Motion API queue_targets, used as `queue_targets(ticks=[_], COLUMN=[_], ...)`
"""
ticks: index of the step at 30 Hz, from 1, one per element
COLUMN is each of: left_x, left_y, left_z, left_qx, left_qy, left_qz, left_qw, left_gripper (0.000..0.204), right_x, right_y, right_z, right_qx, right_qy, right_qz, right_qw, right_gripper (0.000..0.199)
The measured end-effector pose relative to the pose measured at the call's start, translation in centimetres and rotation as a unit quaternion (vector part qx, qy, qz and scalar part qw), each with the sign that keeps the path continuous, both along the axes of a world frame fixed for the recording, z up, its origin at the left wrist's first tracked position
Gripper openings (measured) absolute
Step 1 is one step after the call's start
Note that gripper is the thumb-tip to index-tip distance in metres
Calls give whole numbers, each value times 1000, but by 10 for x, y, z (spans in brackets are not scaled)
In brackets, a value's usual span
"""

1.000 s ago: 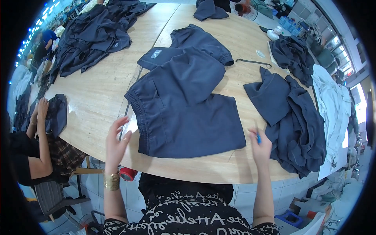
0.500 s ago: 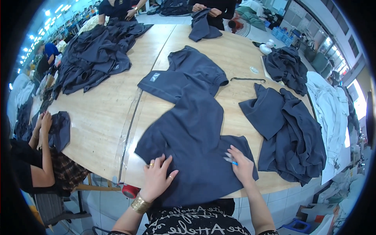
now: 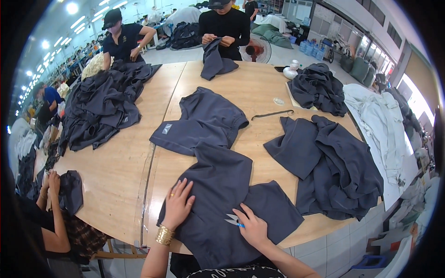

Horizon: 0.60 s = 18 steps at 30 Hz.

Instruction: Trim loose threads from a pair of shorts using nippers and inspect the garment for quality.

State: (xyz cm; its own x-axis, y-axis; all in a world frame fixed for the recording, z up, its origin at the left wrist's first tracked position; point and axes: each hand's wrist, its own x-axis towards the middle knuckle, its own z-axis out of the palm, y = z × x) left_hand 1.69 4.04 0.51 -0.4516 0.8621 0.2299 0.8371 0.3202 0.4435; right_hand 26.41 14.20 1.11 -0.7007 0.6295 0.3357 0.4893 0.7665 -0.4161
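Note:
Dark grey shorts [image 3: 218, 183] lie spread out at the near table edge, partly hanging over it toward me. My left hand [image 3: 178, 204] rests open on their left side, fingers spread on the cloth. My right hand [image 3: 251, 228] presses on the cloth near the join of the legs and holds small thread snips [image 3: 232, 219] with a blue handle, blades pointing left. Just beyond lies a second pair of dark grey shorts [image 3: 199, 123] with a pale patch on one leg; its near edge meets the first pair.
Dark garments are heaped on the wooden table [image 3: 113, 171]: a large pile [image 3: 102, 104] far left, another pile [image 3: 340, 171] at right, a smaller heap [image 3: 317, 88] behind it. A dark strip [image 3: 272, 114] lies between. Co-workers stand across the table; another person's hands [image 3: 53, 183] work at left.
The view has tilted upward, showing more of the far room. The near shorts have been drawn toward me, away from the second pair. My right hand has shifted inward, toward my left hand.

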Motion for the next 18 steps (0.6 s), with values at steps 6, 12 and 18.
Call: queue_targets(ticks=[6,12,18], left_x=[-11,45,89], left_y=[-17,-15,12], left_z=[22,67,67], left_qx=[12,50,-12], left_qy=[1,-157,-263], left_qz=[15,-91,-257], left_qw=[1000,982,930], left_gripper=[34,26,24], right_x=[1,53,40], right_y=[38,116,137], right_z=[21,43,18], right_qx=[-52,-169,-177], right_qy=[141,117,146], right_qz=[-12,-226,-189], right_qw=[988,952,955], right_gripper=[26,26,30])
